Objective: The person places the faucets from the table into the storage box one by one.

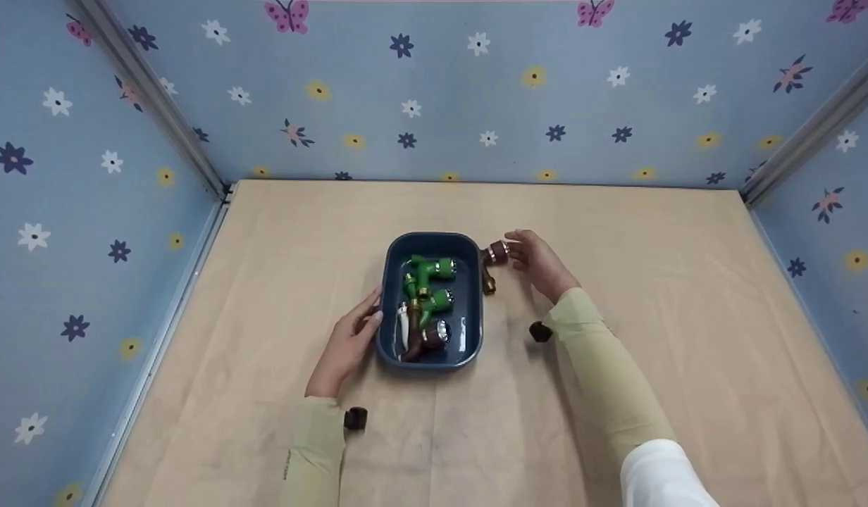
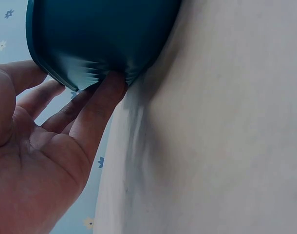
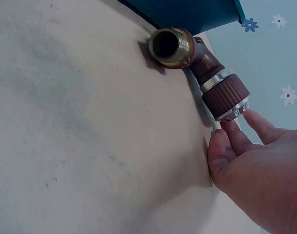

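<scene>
A dark blue plastic tub stands mid-table. My left hand touches its left wall with extended fingers; the left wrist view shows the fingertips against the tub's side. Outside the tub, by its right wall, lies a brown tap with a brass end and a silver-ringed knob. My right hand is at the knob end of this tap, its fingers loosely bent and not wrapped round it. In the right wrist view the fingertips lie at the silver ring; whether they touch is unclear.
Inside the tub lie a green tap, a second green tap, another brown tap and a slim white piece. A beige cloth covers the table. Flower-patterned panels enclose the back and sides.
</scene>
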{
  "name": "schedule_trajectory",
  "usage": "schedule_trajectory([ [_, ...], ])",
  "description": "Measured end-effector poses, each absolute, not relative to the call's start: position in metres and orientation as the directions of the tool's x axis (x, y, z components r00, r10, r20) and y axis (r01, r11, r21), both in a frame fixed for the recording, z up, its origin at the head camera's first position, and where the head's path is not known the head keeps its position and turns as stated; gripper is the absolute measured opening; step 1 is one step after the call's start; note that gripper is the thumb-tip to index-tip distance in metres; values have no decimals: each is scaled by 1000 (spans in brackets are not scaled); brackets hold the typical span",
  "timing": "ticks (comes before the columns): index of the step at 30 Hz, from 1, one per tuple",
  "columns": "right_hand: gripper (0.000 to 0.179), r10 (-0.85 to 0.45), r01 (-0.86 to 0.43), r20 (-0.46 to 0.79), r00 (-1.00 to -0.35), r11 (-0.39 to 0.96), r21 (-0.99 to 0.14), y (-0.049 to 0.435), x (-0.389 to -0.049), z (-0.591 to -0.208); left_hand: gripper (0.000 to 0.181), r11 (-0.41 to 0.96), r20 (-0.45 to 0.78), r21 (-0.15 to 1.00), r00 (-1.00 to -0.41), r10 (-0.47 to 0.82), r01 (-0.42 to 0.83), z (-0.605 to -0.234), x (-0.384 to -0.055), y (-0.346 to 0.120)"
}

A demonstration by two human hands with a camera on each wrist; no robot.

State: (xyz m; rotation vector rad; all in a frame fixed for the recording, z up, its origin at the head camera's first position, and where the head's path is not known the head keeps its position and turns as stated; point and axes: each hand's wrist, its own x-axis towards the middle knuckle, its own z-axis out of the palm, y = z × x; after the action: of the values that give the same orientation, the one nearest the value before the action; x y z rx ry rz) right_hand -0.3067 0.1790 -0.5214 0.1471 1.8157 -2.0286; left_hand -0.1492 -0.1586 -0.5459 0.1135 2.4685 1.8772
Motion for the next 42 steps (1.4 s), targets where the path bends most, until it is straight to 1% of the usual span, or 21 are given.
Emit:
schedule_trajectory([
  [3,53,-238,360,-341,-910,-44,-932,179,-305,-521,48,271,13,962,-997,72,32,-546,-149,-158],
  [9,53,-238,350,-335,-912,-21,-937,180,-304,-522,48,273,-26,962,-998,63,-7,-545,-149,-157],
  [13,52,-235,355,-335,-912,-48,-934,181,-304,-522,48,273,-52,962,-995,81,-28,-524,-142,-154],
  [17,44,-240,363,-338,-910,-72,-929,183,-304,-522,48,283,-60,959,-994,89,-33,-506,-137,-151],
  [19,39,-247,366,-339,-908,-74,-928,183,-303,-522,48,278,-56,960,-995,88,-29,-506,-137,-151],
  [23,37,-252,363,-334,-908,-79,-928,185,-301,-524,48,282,-44,959,-995,89,-17,-507,-138,-151],
  [29,33,-218,361,-333,-917,-103,-927,186,-299,-529,48,269,-39,963,-995,89,-13,-507,-137,-151],
  [34,29,-191,356,-334,-923,-95,-930,189,-297,-532,47,260,-39,966,-995,96,-13,-508,-137,-151],
  [37,28,-178,355,-334,-926,-103,-929,189,-294,-532,47,259,-42,966,-995,95,-16,-508,-137,-151],
  [42,28,-172,338,-321,-931,-79,-938,189,-290,-531,47,252,-32,968,-995,91,-9,-508,-138,-151],
])
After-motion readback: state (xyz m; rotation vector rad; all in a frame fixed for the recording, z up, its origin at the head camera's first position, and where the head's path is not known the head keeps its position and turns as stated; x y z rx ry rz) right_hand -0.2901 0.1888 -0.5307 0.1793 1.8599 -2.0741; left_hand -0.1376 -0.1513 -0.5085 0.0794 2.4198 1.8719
